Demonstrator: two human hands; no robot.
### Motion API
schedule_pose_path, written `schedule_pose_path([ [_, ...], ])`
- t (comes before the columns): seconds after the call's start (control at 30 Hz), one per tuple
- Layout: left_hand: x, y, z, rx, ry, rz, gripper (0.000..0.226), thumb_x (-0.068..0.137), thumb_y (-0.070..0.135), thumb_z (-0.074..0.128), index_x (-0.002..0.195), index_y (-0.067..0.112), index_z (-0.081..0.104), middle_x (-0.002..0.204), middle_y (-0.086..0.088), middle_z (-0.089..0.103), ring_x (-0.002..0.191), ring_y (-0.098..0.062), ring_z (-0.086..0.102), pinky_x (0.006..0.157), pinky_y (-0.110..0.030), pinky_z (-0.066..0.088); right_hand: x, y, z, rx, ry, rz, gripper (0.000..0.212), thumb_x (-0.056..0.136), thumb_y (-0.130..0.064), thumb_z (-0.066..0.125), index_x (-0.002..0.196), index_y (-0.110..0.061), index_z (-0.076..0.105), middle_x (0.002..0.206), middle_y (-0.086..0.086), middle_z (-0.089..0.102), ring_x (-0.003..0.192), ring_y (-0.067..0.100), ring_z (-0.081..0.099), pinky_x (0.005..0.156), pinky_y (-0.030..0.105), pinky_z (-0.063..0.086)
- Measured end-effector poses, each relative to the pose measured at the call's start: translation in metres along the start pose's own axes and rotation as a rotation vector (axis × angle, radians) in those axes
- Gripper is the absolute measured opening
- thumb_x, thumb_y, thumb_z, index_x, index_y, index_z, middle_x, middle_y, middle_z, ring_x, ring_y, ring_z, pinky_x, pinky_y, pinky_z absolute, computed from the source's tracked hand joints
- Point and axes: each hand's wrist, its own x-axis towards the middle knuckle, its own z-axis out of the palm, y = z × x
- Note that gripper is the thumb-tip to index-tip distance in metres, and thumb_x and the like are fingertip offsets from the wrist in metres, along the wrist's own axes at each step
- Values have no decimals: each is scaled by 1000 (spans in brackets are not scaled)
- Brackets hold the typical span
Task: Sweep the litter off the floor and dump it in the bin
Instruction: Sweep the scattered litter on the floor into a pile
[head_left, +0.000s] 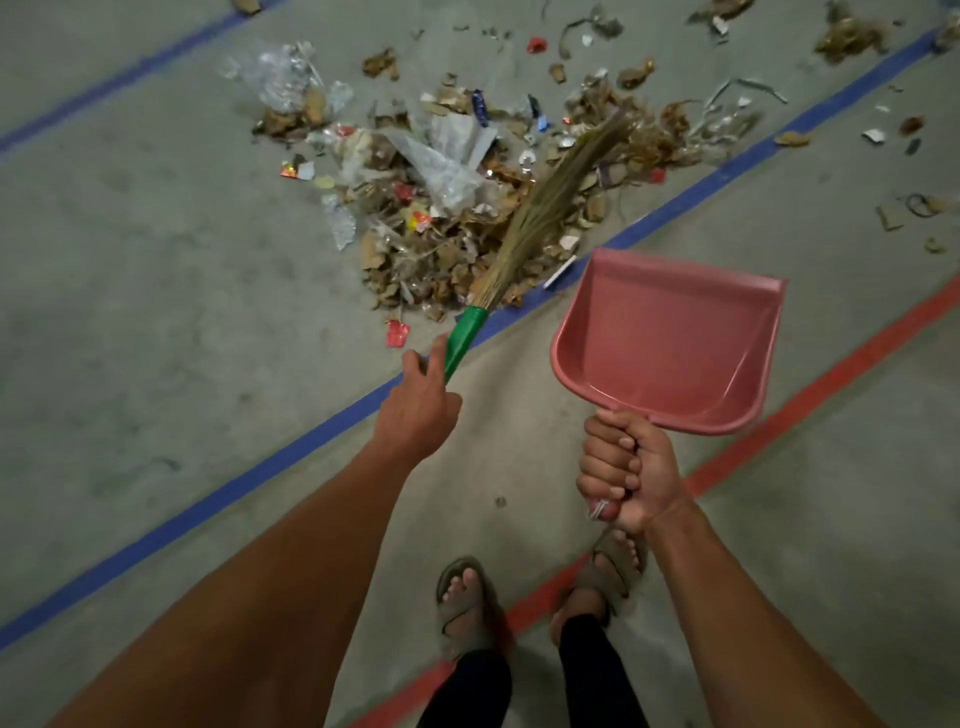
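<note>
A heap of litter (441, 208) made of dry leaves, plastic bags and wrappers lies on the grey concrete floor ahead of me. My left hand (421, 410) grips the green handle of a grass broom (545, 208), whose bristles rest across the right side of the heap. My right hand (623, 467) is closed around the handle of a pink dustpan (670, 338), held in the air with its empty scoop facing up, just right of the heap. No bin is in view.
More scattered litter (852, 36) lies at the far right and top. A blue tape line (291, 452) runs diagonally under the heap, with a red tape line (831, 384) nearer me. My two sandalled feet (467, 597) stand on the red line.
</note>
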Motion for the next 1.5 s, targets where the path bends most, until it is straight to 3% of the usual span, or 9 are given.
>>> schedule_pose_path([
  [0.13, -33, -55, -4, -143, 146, -129, 66, 107, 32, 45, 163, 27, 12, 122, -5, 38, 83, -26, 56, 69, -46, 55, 25, 18, 31, -74, -16, 75, 42, 91, -20, 62, 59, -23, 35, 41, -9, 19, 31, 7, 16, 33, 21, 22],
  [0.33, -64, -115, 11, -277, 233, -421, 63, 108, 24, 41, 165, 16, 14, 134, -15, 44, 93, -36, 55, 78, -47, 47, 62, 43, 56, -108, 7, 183, 39, 99, -22, 40, 61, -25, 29, 41, -10, 18, 31, 7, 15, 31, 21, 24],
  [0.4, -70, -127, 23, -291, 208, -512, 65, 108, 23, 41, 165, 15, 10, 137, -17, 43, 91, -34, 53, 78, -43, 44, 72, 49, 58, -119, -3, 222, 39, 100, -22, 38, 61, -25, 29, 40, -10, 18, 31, 7, 15, 32, 21, 22],
  [0.57, -68, -127, 54, -321, -3, -693, 71, 104, 22, 47, 165, 11, 13, 136, -22, 45, 112, -40, 59, 93, -47, 50, 90, 58, 54, -162, 16, 275, 40, 99, -22, 39, 61, -25, 28, 40, -10, 17, 31, 6, 14, 33, 21, 18],
  [0.67, -56, -106, 66, -338, -120, -631, 64, 99, 23, 52, 157, 8, 30, 136, -22, 52, 119, -39, 60, 100, -47, 52, 97, 58, 49, -162, 22, 296, 41, 98, -21, 46, 61, -25, 28, 40, -10, 19, 31, 7, 15, 34, 20, 18],
  [0.77, -37, -81, 66, -359, -159, -523, 66, 101, 23, 49, 161, 12, 24, 137, -24, 51, 119, -41, 58, 99, -47, 49, 102, 56, 47, -180, 56, 297, 41, 98, -22, 46, 61, -25, 28, 40, -10, 19, 31, 6, 14, 33, 21, 17],
  [0.97, -15, -57, 37, -374, 10, -437, 69, 105, 23, 45, 165, 23, 12, 127, -15, 44, 97, -33, 57, 86, -47, 50, 112, 54, 62, -204, 97, 287, 43, 99, -22, 41, 57, -24, 34, 40, -10, 16, 31, 6, 11, 32, 20, 17],
  [1.23, -20, -127, -15, -204, 73, -407, 75, 98, 15, 54, 161, 30, 15, 130, -10, 37, 79, -29, 54, 71, -45, 48, 149, 69, 108, -220, 68, 287, 41, 100, -22, 39, 60, -26, 27, 40, -10, 15, 32, 6, 11, 32, 19, 19],
  [1.5, -8, -196, -62, -354, 297, -538, 60, 105, 29, 53, 159, 20, 28, 126, -11, 42, 93, -36, 61, 82, -48, 53, 196, 80, 141, -197, -18, 357, 41, 100, -21, 41, 60, -25, 30, 40, -10, 20, 30, 6, 16, 31, 20, 22],
])
